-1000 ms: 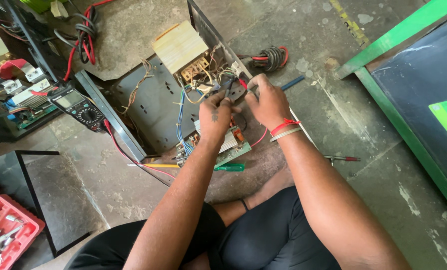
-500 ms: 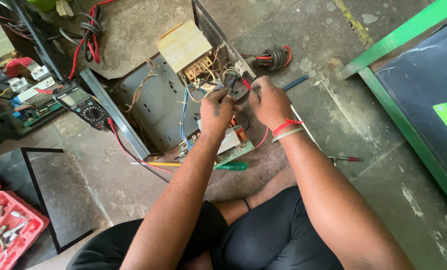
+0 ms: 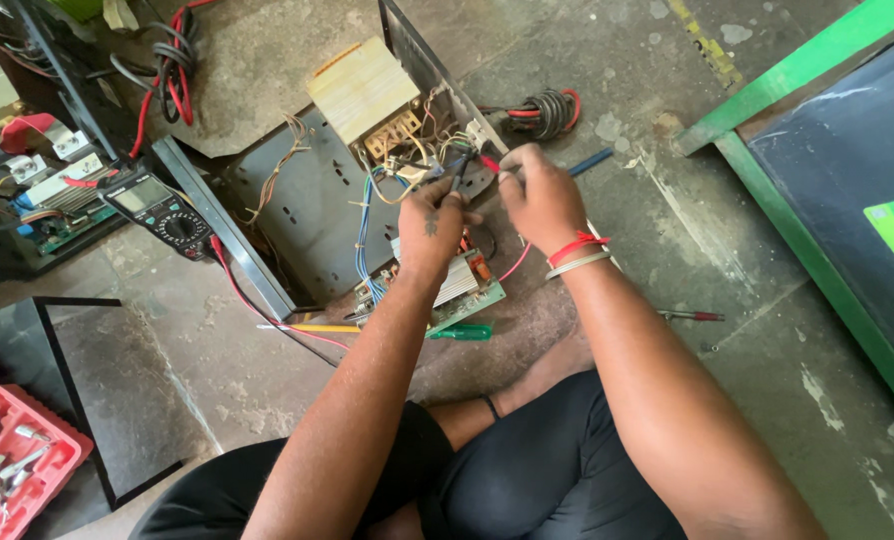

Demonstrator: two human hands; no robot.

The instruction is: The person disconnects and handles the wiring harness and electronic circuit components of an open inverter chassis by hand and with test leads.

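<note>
Wires (image 3: pixel 437 160): two hands (image 3: pixel 429 225) (image 3: pixel 539 195) pinching; one multimeter (image 3: pixel 157 207) left.

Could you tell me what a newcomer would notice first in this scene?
First, the two hands at the centre: the left hand and right hand meet over the wiring of an opened metal chassis on the floor, beside its pale transformer. Next, the multimeter to the left with its red lead, and the red tool tray at the bottom left corner.
</note>
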